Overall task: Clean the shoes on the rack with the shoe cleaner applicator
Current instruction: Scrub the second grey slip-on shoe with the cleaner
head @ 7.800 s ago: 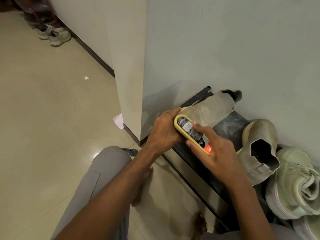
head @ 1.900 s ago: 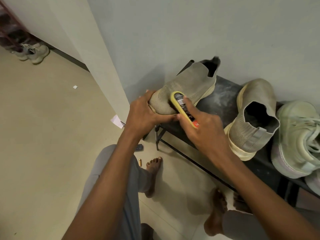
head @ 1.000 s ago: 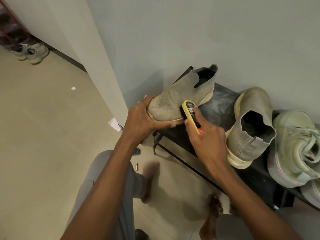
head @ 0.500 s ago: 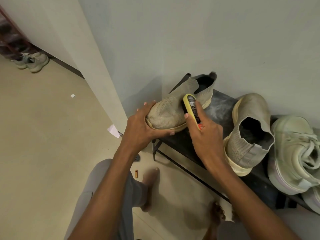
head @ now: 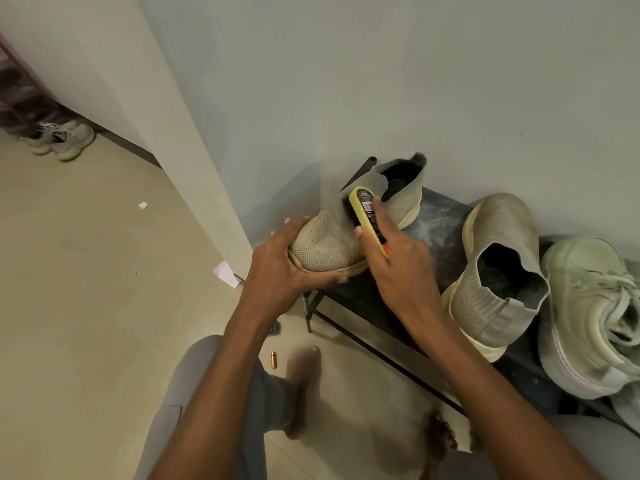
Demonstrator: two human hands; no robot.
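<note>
A beige knit slip-on shoe (head: 332, 233) lies at the left end of the dark shoe rack (head: 440, 220), toe pointing left. My left hand (head: 280, 268) grips its toe, thumb under the sole edge. My right hand (head: 394, 261) holds the yellow shoe cleaner applicator (head: 365, 213) and presses its underside against the shoe's upper near the collar. The second beige knit shoe (head: 498, 271) stands on the rack to the right, heel opening toward me.
A pale green lace-up sneaker (head: 595, 306) sits at the rack's right end. On the floor lie a small brass cylinder (head: 273, 359), a dark remote (head: 273, 328) and paper scraps (head: 225, 273). My bare feet (head: 304, 386) are below. Another pair of sneakers (head: 59, 138) stands far left.
My right hand has slid the applicator up along the shoe from the toe side toward the collar. My left hand keeps its grip on the toe. The view shifted slightly.
</note>
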